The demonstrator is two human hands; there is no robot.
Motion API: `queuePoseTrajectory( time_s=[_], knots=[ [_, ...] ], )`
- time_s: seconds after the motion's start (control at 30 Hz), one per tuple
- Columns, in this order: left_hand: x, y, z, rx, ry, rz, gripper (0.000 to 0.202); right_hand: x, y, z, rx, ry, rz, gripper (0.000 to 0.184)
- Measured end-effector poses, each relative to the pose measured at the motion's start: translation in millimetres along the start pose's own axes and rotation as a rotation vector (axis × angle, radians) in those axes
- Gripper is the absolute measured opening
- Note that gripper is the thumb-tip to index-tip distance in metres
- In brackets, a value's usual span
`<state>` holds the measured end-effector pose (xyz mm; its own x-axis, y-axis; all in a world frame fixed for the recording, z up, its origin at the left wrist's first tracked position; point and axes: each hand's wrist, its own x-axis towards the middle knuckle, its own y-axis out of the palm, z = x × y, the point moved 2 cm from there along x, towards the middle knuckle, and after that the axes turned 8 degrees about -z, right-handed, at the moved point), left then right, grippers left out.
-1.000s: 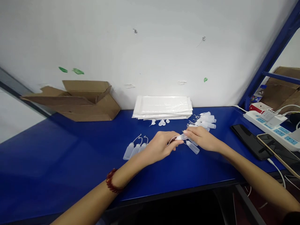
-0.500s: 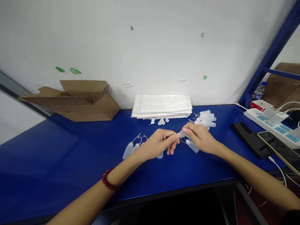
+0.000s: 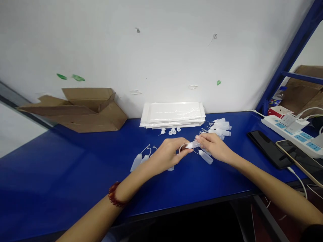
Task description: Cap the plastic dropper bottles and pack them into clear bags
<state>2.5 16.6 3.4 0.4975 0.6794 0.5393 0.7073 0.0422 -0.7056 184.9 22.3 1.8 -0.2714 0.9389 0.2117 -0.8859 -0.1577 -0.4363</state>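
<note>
Between my hands is a small translucent squeeze bottle (image 3: pixel 193 144) with a white top and a thin curved tube, lying roughly sideways above the table. My right hand (image 3: pixel 213 145) pinches its body. The fingers of my left hand (image 3: pixel 171 153) close around the white top and tube end; some of these fingers are hidden. Just below my right hand lies a similar bottle (image 3: pixel 206 157). More bottles (image 3: pixel 136 162) rest left of my left hand, partly covered by its wrist. Beyond my right hand is a pile of bottles (image 3: pixel 221 127).
Small white caps (image 3: pixel 173 131) lie before a stack of white plastic-wrapped packs (image 3: pixel 174 113) against the wall. An open cardboard box (image 3: pixel 101 119) stands at the back left. On the right are two phones (image 3: pixel 270 148) and a power strip (image 3: pixel 295 134) with cables.
My left thumb and fingers have shifted on the bottle, so its white top now shows. The bottle has moved slightly left, and the view has shifted a little.
</note>
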Motion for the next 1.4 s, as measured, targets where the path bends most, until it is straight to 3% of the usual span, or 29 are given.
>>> queuePoseTrajectory(
  time_s=[0.17,0.27,0.37,0.53,0.63,0.73,0.8,0.97,1.07,1.4],
  knots=[
    [3.6,-13.0,24.9,0.022,-0.165,0.009,0.018,4.1,-16.7,1.0,-0.309,-0.185,-0.249,0.023],
    [2.6,-18.5,47.5,0.162,-0.164,-0.041,0.015,10.9,-25.9,-8.0,-0.471,-0.235,-0.345,0.024],
    [-0.5,-17.9,68.1,0.317,-0.147,-0.059,0.015,16.2,-30.2,-16.3,-0.563,-0.212,-0.354,0.023],
    [-3.6,-10.4,86.2,0.342,-0.115,0.005,0.02,16.5,-29.9,-19.4,-0.678,-0.171,-0.318,0.014],
    [-2.5,-7.7,91.0,0.345,-0.103,0.022,0.025,13.2,-22.5,-19.2,-0.702,-0.187,-0.297,0.016],
    [0.4,-6.3,94.3,0.369,-0.09,0.03,0.029,4.5,-6.3,-13.8,-0.706,-0.292,-0.308,0.019],
    [2.1,-5.3,95.8,0.388,-0.077,0.044,0.033,-5.1,9.2,-6.6,-0.689,-0.398,-0.276,0.017],
    [2.4,-1.0,96.8,0.411,-0.05,0.105,0.041,-34.7,49.4,12.4,-0.582,-0.662,-0.014,0.019],
    [1.3,1.1,95.8,0.426,-0.054,0.125,0.041,-45.1,64.1,16.7,-0.606,-0.793,0.076,0.023],
    [1.4,3.5,96.5,0.45,-0.097,0.112,0.037,-20.1,82.5,17.0,-0.731,-0.79,0.22,0.027]
  ],
)
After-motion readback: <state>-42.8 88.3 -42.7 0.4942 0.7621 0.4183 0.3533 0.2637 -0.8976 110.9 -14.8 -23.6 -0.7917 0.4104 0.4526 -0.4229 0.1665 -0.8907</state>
